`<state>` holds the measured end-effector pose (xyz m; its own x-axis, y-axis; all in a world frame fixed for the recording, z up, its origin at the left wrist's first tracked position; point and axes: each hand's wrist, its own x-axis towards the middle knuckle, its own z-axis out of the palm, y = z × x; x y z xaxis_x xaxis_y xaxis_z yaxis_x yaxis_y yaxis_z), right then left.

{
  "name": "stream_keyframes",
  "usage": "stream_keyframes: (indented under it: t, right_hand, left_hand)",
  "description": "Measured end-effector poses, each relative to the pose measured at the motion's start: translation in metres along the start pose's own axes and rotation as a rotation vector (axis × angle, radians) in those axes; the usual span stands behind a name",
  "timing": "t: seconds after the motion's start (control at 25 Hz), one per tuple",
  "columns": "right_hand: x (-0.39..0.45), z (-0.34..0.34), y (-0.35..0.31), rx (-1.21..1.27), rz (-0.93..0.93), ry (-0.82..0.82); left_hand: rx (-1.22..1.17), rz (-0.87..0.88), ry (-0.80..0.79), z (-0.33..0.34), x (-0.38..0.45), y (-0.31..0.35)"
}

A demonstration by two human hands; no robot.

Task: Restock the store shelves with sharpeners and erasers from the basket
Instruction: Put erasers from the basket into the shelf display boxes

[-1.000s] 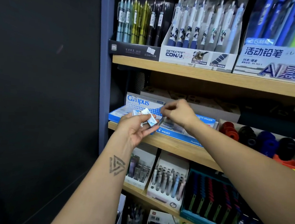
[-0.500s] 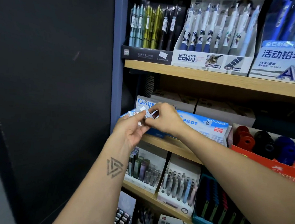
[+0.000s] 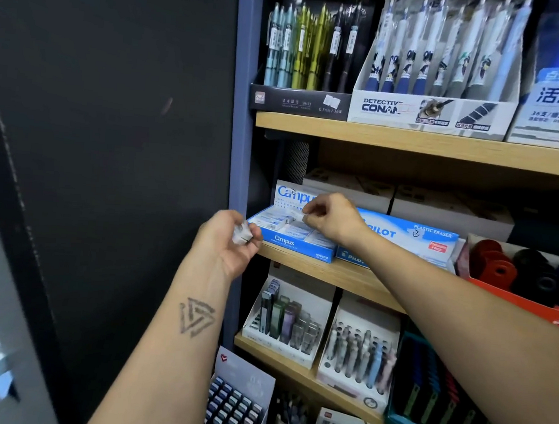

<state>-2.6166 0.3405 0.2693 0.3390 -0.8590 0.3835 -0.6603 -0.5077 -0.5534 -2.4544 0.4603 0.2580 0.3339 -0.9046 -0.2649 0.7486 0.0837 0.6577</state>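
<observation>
Directly ahead, filling the right two thirds of the frame, stands a wooden store shelf (image 3: 410,142) with a blue upright post; a dark wall panel (image 3: 110,131) fills the left. On the middle board, at frame centre, sits an open blue Campus eraser box (image 3: 297,245), with a blue Pilot eraser box (image 3: 413,237) touching its right side and a red tray of round sharpeners (image 3: 513,277) further right. Pen displays (image 3: 436,73) line the upper board. My right hand (image 3: 333,217) reaches over the Campus box, its fingers pinched together on a small white eraser (image 3: 299,216) just above the rows already inside. My left hand (image 3: 227,243), lower and left of centre beside the post, has its fingers curled around more small wrapped erasers (image 3: 242,235); I cannot tell how many.
</observation>
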Motion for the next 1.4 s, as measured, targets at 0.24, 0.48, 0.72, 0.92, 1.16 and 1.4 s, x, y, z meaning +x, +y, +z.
stream_keyframes:
  t: [0.24, 0.48, 0.72, 0.92, 1.16, 1.4]
  right_hand:
    - [-0.006, 0.012, -0.025, 0.019, -0.140, -0.125]
    - [0.001, 0.028, -0.045, -0.158, -0.156, -0.096]
    - [-0.005, 0.038, -0.039, -0.080, -0.112, -0.172]
    - [-0.019, 0.004, -0.034, 0.448, -0.031, -0.165]
    - [-0.039, -0.021, -0.019, 0.403, -0.084, -0.213]
    - [-0.048, -0.046, -0.003, 0.529, -0.030, -0.178]
  left_hand:
    - [0.081, 0.026, 0.031, -0.001, 0.001, -0.005]
    - [0.045, 0.033, 0.081, -0.007, 0.008, -0.005]
    - [-0.010, 0.057, -0.015, 0.002, 0.005, -0.010]
    - [0.151, 0.066, -0.064, 0.005, 0.005, -0.023]
    - [0.123, 0.084, -0.116, 0.023, 0.001, -0.041]
    - [0.114, -0.026, -0.215, 0.040, 0.000, -0.054]
